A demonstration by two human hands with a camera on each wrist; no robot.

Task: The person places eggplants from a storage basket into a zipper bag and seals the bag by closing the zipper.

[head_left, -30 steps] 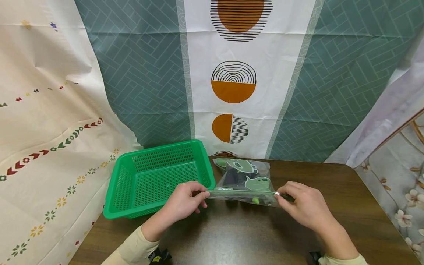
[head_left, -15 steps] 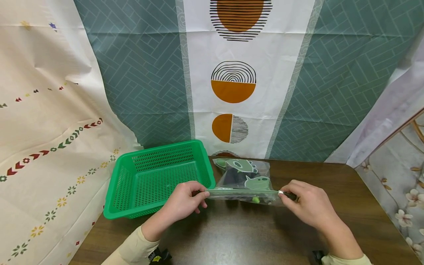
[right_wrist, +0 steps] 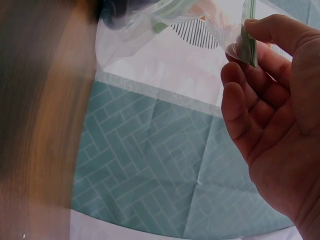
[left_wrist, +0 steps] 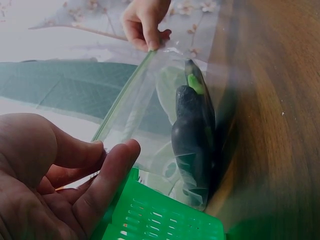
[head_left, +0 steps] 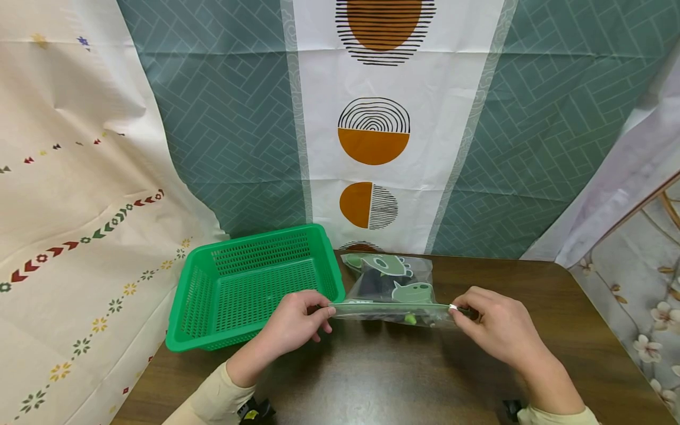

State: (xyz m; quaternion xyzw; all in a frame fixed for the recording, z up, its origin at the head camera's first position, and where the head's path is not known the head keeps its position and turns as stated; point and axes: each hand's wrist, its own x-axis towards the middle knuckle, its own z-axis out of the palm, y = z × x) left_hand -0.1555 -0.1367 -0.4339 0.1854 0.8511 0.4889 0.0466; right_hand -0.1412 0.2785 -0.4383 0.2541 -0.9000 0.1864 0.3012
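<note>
A clear zip bag (head_left: 372,286) with green cartoon animal prints stands on the table in the head view, its green zip strip (head_left: 393,306) stretched between both hands. Dark, glossy, elongated things (left_wrist: 191,132) with a bright green bit lie inside; they look like eggplants. My left hand (head_left: 297,324) pinches the strip's left end between thumb and fingers. At the other end my right hand (head_left: 496,324) pinches the strip near a small white slider (head_left: 453,307). The right wrist view shows the strip's green end (right_wrist: 250,47) between thumb and fingers.
A green perforated plastic basket (head_left: 183,289) stands left of the bag, close to my left hand. The brown wooden table (head_left: 382,378) meets a patterned cloth backdrop (head_left: 249,130) behind. Cream cloth (head_left: 79,236) hangs at the left, floral cloth (head_left: 645,319) at the right.
My right hand has slid a little to the right along the zip strip, and the white slider has moved right with it. The left hand and basket have stayed in place.
</note>
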